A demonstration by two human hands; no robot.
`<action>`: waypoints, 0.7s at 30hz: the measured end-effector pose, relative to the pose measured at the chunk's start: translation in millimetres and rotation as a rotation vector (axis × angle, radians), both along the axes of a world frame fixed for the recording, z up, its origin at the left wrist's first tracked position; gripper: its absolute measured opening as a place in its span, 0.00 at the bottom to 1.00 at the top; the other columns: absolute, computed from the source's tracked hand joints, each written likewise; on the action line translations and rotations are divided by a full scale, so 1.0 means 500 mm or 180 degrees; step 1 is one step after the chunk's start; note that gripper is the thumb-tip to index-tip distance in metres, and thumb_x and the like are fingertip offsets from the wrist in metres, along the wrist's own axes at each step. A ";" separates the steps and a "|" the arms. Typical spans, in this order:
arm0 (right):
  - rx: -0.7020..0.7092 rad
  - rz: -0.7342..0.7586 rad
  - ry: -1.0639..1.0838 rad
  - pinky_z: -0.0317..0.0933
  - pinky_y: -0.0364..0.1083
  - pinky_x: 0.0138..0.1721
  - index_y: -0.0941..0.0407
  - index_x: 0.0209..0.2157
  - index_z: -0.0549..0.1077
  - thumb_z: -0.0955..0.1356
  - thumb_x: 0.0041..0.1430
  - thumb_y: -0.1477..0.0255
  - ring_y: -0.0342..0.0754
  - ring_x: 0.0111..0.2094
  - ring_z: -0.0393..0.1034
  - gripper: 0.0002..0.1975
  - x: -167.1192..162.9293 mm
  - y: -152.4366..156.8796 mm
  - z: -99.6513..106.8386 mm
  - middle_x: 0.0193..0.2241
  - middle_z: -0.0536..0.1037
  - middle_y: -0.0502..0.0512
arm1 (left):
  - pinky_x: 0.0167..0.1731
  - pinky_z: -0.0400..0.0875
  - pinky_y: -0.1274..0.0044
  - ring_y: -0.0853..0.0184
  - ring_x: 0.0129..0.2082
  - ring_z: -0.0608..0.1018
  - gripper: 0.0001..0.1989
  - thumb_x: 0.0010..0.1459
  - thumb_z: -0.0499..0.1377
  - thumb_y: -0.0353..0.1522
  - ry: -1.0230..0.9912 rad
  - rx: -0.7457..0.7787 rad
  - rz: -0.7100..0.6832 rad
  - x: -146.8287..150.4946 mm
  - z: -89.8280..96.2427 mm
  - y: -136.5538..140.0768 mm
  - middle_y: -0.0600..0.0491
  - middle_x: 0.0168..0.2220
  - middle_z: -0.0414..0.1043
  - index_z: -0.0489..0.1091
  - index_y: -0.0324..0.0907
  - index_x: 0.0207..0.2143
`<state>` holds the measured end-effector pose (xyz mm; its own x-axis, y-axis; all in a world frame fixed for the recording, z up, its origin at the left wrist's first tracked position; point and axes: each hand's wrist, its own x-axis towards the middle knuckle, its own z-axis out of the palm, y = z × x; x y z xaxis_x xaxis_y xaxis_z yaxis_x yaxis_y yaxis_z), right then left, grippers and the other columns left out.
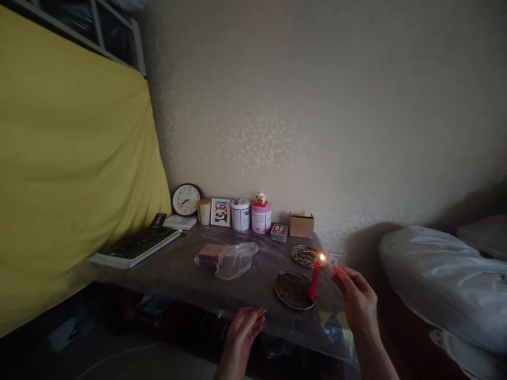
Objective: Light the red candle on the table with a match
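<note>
A burning match (pixel 327 260) is pinched between the fingers of my right hand (pixel 358 298), its flame close to the top of a red candle (pixel 314 283). Whether flame and wick touch I cannot tell. The candle stands nearly upright at the right side of a round metal plate (pixel 291 290). In front of the table edge, my left hand (pixel 246 324) is closed on a small matchbox (pixel 261 311), mostly hidden by the fingers. Behind the candle lies a second round plate (pixel 303 254) with many thin sticks on it.
On the dark table (pixel 170 274) lie a brown stack of small boxes (pixel 211 254) and a clear plastic bag (pixel 237 258). Along the wall stand a clock (pixel 187 200), a panda picture (pixel 221 212), tins (pixel 241 215) and a cardboard box (pixel 301 226). A yellow curtain (pixel 79 148) hangs left.
</note>
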<state>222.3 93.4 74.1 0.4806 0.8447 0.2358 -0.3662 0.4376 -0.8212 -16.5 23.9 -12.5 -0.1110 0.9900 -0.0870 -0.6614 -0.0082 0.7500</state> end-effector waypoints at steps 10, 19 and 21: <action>-0.0150 -0.0010 -0.0279 0.65 0.34 0.27 0.58 0.27 0.74 0.76 0.35 0.64 0.36 0.25 0.67 0.16 0.006 0.004 -0.002 0.26 0.74 0.46 | 0.41 0.67 0.73 0.62 0.38 0.77 0.11 0.47 0.64 0.37 0.0009 0.0089 -0.0082 -0.003 -0.008 0.005 0.46 0.36 0.78 0.73 0.39 0.31; -0.0299 -0.0042 -0.0578 0.63 0.33 0.27 0.58 0.26 0.75 0.76 0.35 0.60 0.36 0.25 0.66 0.19 0.006 0.003 0.003 0.24 0.73 0.46 | 0.41 0.67 0.74 0.64 0.39 0.77 0.09 0.50 0.62 0.36 0.0012 0.0150 -0.0123 -0.002 -0.010 0.003 0.47 0.36 0.77 0.72 0.39 0.31; -0.0302 -0.0048 -0.0625 0.63 0.34 0.27 0.58 0.27 0.75 0.76 0.35 0.60 0.37 0.26 0.66 0.18 0.006 0.001 0.004 0.25 0.73 0.46 | 0.41 0.67 0.74 0.64 0.38 0.77 0.09 0.50 0.62 0.36 0.0008 0.0130 -0.0119 -0.002 -0.007 0.002 0.47 0.36 0.78 0.72 0.39 0.31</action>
